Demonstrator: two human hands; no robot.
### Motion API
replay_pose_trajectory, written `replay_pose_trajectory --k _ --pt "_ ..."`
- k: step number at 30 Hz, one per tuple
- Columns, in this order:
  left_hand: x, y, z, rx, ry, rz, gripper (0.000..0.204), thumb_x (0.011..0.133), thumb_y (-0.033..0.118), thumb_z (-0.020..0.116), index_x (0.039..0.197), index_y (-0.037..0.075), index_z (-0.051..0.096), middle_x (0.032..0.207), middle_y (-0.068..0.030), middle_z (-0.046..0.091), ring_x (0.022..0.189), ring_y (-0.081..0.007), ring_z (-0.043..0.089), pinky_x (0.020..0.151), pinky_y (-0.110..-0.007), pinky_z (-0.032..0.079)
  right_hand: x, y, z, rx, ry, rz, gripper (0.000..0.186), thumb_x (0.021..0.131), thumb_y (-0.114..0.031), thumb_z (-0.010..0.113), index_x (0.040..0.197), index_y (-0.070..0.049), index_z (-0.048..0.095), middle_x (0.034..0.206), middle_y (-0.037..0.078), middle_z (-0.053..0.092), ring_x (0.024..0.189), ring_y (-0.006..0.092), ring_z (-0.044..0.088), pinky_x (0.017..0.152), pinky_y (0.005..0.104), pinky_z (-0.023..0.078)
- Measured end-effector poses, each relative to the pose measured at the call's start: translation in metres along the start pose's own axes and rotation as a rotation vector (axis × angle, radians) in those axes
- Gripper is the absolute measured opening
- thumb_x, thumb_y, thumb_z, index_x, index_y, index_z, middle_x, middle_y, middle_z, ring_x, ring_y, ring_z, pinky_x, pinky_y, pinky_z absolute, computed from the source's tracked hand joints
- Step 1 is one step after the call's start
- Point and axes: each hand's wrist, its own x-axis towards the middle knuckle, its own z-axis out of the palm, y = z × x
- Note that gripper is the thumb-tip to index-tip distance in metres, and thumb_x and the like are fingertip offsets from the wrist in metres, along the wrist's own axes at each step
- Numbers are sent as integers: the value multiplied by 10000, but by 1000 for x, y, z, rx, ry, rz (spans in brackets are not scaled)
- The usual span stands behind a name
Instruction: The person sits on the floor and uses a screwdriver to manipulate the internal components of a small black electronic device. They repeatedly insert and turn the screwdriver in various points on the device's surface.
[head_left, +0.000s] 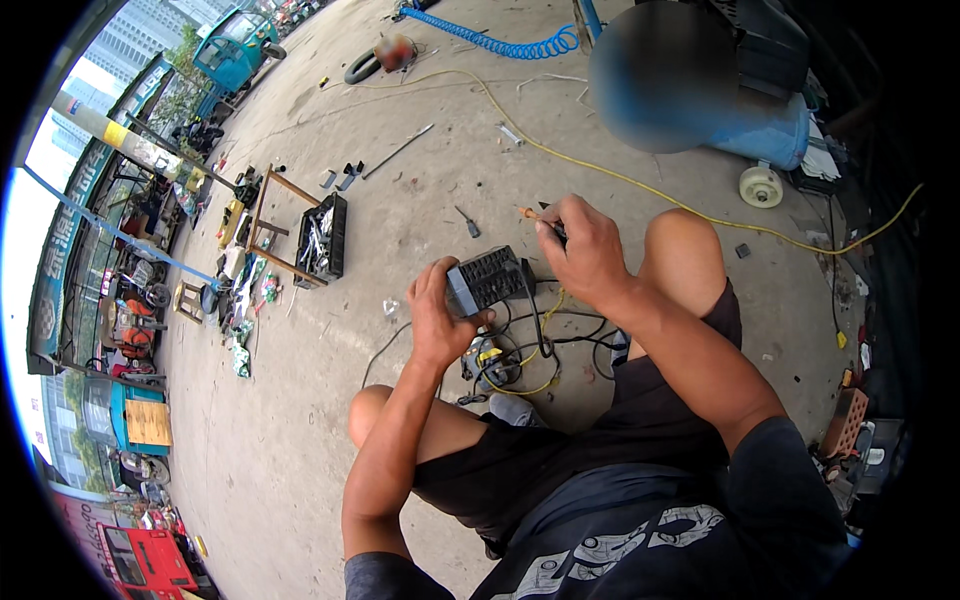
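Note:
My left hand grips the side of a black and grey box with a ribbed, slotted top, held above the ground between my knees. A thick black cable runs from its right end and hangs down. My right hand is closed just right of the box, around a small dark tool with an orange end; the fingers hide most of it. Below the box, a yellow and grey device lies among tangled black and yellow cables. A short dark-handled tool lies on the concrete beyond the box.
A black crate of metal tools and an upturned wooden-legged stool stand at the left. A yellow hose crosses the ground ahead. A blue tank with a white wheel lies far right. Parked vehicles line the left.

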Motion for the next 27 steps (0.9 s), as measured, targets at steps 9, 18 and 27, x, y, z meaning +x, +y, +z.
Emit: replay_pose_trajectory --k 9,18,27 --pt "0 1 1 -3 -6 7 877 531 164 992 1309 49 603 1205 -160 676 1175 -415 614 1056 -476 438 5 1 -5 23 -49 82 162 880 -96 726 945 -2 610 907 199 727 864 437 694 741 519 536" --pt "0 0 0 -23 -26 -33 883 536 147 979 1322 57 587 1211 -128 652 1198 -367 597 1101 -480 366 4 3 -11 69 -260 203 163 828 -114 735 890 10 650 803 212 718 786 453 691 719 512 534" --pt "-1 -4 0 -47 -28 -30 903 535 136 979 1342 62 581 1231 -134 650 1214 -371 594 1103 -491 366 7 5 -13 368 -217 209 140 789 -88 733 856 22 678 736 166 691 677 255 680 662 374 537"
